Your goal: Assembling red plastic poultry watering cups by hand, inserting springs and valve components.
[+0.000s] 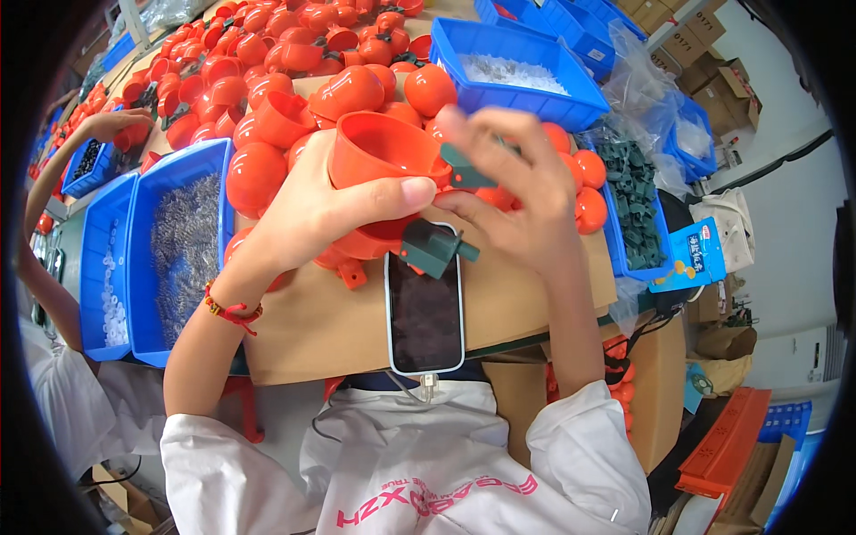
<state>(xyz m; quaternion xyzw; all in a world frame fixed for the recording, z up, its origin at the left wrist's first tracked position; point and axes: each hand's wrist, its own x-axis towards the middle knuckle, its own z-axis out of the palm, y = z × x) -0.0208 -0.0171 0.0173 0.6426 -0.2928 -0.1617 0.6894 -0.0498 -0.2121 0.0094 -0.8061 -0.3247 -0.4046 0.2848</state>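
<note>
- My left hand (308, 209) has its fingers curled around an orange plastic shell half (383, 152), thumb pressed flat along the front of its open rim, so the cup is gripped firmly and faces up toward me.
- My right hand (522, 192) has its fingertips pinched on a small dark green plastic piece (464, 169), held touching the shell's right rim; my knuckles hide part of it, so I cannot tell how far it sits in.
- Just below the shell, a second dark green piece (432, 248) lies on the top edge of a phone (424, 308) with a dark screen.
- The phone rests on a brown cardboard sheet (312, 330) directly in front of me.
- Beyond my hands is a heap of orange shells (294, 53).
- To my left stands a blue bin of metal springs (183, 241); to my right, a blue bin of green parts (635, 201).
- Far left, another person's hand (111, 125) reaches toward the orange heap.
</note>
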